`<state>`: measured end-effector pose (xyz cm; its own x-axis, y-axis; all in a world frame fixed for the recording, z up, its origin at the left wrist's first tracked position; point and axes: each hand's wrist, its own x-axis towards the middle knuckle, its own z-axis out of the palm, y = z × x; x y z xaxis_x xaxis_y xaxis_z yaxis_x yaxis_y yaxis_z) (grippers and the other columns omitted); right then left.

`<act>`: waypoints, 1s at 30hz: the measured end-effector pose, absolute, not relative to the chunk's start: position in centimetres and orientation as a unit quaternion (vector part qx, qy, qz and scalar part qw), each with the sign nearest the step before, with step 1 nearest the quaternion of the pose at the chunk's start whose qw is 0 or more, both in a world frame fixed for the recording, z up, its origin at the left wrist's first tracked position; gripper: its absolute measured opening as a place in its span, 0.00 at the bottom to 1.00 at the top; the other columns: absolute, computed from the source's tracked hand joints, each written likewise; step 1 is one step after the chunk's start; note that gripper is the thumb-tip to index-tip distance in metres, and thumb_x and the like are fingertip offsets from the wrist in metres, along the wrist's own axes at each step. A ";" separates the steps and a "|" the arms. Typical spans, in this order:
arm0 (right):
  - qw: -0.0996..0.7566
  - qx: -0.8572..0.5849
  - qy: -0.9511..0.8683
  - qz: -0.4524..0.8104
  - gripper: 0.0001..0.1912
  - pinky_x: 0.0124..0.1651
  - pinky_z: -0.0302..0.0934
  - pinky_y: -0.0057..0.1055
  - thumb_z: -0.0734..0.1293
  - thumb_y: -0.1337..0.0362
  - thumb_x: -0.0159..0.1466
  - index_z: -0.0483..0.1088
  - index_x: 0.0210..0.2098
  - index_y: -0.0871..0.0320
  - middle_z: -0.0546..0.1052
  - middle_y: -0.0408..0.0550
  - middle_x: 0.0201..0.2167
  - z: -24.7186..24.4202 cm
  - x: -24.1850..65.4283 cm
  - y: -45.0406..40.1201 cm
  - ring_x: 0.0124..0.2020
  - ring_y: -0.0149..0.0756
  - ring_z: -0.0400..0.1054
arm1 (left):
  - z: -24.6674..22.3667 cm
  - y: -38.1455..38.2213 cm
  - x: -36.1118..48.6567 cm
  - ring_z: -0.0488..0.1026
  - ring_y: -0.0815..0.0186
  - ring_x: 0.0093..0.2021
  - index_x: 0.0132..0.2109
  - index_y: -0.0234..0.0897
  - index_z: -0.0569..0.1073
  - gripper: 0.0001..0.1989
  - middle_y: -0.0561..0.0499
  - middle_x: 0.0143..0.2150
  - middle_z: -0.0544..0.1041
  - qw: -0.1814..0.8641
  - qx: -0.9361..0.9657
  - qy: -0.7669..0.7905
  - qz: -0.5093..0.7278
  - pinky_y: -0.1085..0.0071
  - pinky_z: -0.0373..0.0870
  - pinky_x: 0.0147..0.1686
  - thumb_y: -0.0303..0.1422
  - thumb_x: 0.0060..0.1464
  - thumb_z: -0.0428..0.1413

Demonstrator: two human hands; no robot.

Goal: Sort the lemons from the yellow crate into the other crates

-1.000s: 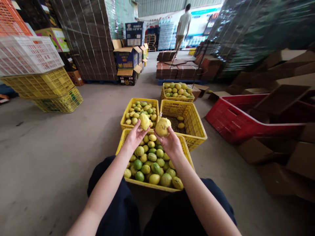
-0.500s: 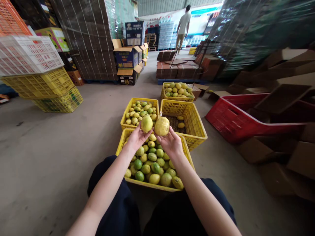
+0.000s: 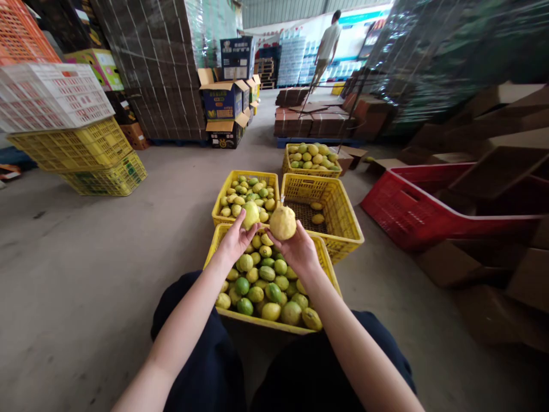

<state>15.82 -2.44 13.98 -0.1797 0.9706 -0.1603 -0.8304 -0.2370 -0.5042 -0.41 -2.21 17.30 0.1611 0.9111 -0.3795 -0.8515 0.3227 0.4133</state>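
Note:
My left hand [image 3: 237, 239] is closed around a yellow-green lemon [image 3: 251, 216]. In my right hand [image 3: 298, 246] rests a larger, bumpy pale-yellow lemon [image 3: 283, 222], the fingers curled under and beside it. Both fruits are held up side by side, slightly apart, over the far rim of the near yellow crate [image 3: 330, 273]. That crate is full of yellow and green lemons [image 3: 267, 273]. Behind my left hand stands a second yellow crate [image 3: 217, 205] of smaller lemons. To its right, another yellow crate [image 3: 349, 220] has two lemons [image 3: 318, 218] on its bottom.
Farther back is a yellow crate [image 3: 290, 169] heaped with lemons. A red crate [image 3: 386, 212] and loose cardboard boxes [image 3: 450, 260] lie on the right. Stacked crates [image 3: 72, 143] stand at left, opened cartons [image 3: 221, 103] behind. A person [image 3: 328, 46] is in the background.
The lemon in my left hand has turned and shifted slightly left, and the one in my right hand has turned. The person in the background has moved a little right.

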 end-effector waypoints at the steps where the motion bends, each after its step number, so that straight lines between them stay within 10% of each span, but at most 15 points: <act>1: 0.597 -0.235 -0.157 0.751 0.11 0.43 0.77 0.39 0.66 0.58 0.66 0.74 0.45 0.55 0.83 0.49 0.40 14.1 15.8 -2.5 0.40 0.42 0.80 | 17.3 -2.3 -0.5 0.78 0.69 0.28 0.57 0.31 0.74 0.16 0.44 0.36 0.79 0.763 0.059 0.289 0.576 0.79 0.78 0.24 0.32 0.66 0.53; 13: 0.582 -0.246 -0.160 0.759 0.14 0.14 0.59 0.25 0.61 0.52 0.66 0.71 0.40 0.56 0.80 0.49 0.29 14.9 15.9 -2.9 0.21 0.35 0.70 | 17.4 -3.0 -1.5 0.73 0.68 0.21 0.45 0.30 0.76 0.26 0.47 0.27 0.78 0.779 0.113 0.302 0.538 0.74 0.72 0.21 0.47 0.69 0.42; 30: 0.538 -0.264 -0.136 0.788 0.15 0.26 0.72 0.34 0.61 0.63 0.61 0.73 0.44 0.55 0.83 0.51 0.34 14.2 16.1 -2.6 0.30 0.42 0.77 | 17.6 -2.7 -0.2 0.70 0.71 0.18 0.51 0.33 0.76 0.21 0.48 0.28 0.77 0.785 0.104 0.324 0.517 0.79 0.69 0.15 0.44 0.67 0.47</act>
<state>16.15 -2.64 14.21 -0.2804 0.9210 -0.2704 -0.7770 -0.3832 -0.4994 -0.17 -2.66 17.56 0.2549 0.8797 -0.4015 -0.7448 0.4434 0.4987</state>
